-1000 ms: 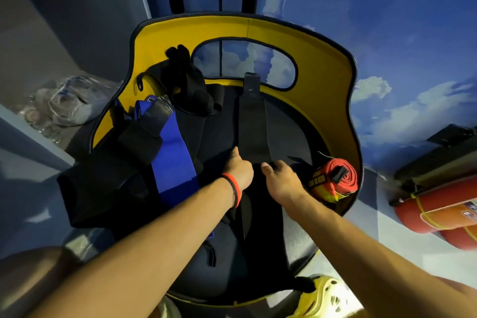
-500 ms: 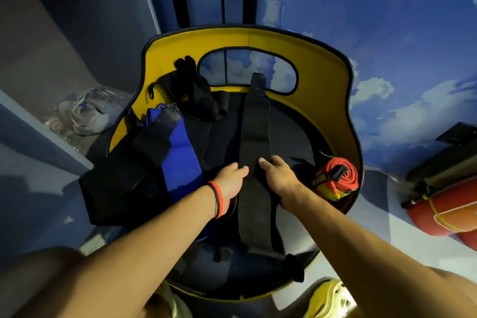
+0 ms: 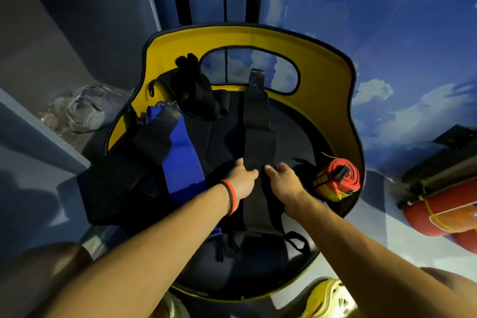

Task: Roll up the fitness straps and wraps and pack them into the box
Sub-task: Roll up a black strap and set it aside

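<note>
cam: single, worn on my head | faces: forward and steeply down along my own forearms | range: near, my left hand [image 3: 242, 181] and right hand [image 3: 284, 184] meet mid-frame on the black strap [image 3: 258, 137] | lens: wide, edges bend, yellow-backed seat [image 3: 335, 90] fills the middle

Both arms stretch forward; left hand [image 3: 241, 181] and right hand [image 3: 284, 181] sit side by side, palms down, fingers bent.
</note>
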Demonstrator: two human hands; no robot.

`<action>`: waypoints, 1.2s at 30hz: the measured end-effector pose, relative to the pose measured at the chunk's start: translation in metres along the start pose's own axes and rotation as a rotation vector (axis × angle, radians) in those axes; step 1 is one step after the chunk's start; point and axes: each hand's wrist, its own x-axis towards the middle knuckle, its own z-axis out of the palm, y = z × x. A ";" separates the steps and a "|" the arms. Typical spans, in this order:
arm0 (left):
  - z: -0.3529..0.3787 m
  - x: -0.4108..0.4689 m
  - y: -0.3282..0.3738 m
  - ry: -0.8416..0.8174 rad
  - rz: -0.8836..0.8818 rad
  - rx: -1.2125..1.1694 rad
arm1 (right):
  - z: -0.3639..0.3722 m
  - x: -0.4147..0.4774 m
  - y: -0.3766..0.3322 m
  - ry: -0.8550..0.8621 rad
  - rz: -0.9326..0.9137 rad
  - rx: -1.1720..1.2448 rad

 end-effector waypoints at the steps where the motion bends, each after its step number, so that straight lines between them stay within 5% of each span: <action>1: -0.002 0.000 0.002 0.025 0.014 0.001 | 0.000 -0.004 -0.002 -0.044 -0.006 0.005; 8: -0.006 0.002 0.008 0.032 0.035 -0.248 | 0.000 -0.027 0.019 -0.167 -0.078 -0.096; 17: -0.026 -0.043 -0.020 -0.256 -0.052 0.008 | -0.017 -0.050 0.040 -0.290 -0.045 0.052; 25: -0.029 -0.059 -0.048 0.068 0.072 -0.002 | -0.024 -0.078 0.055 -0.408 0.010 0.192; 30: -0.032 -0.085 -0.029 -0.219 -0.117 -0.007 | -0.025 -0.085 0.064 -0.282 0.027 0.186; 33: -0.031 -0.096 -0.039 -0.177 -0.120 0.045 | -0.028 -0.091 0.069 -0.238 -0.020 0.054; 36: -0.028 -0.098 -0.054 -0.070 -0.078 0.039 | -0.036 -0.093 0.073 -0.130 -0.377 -0.483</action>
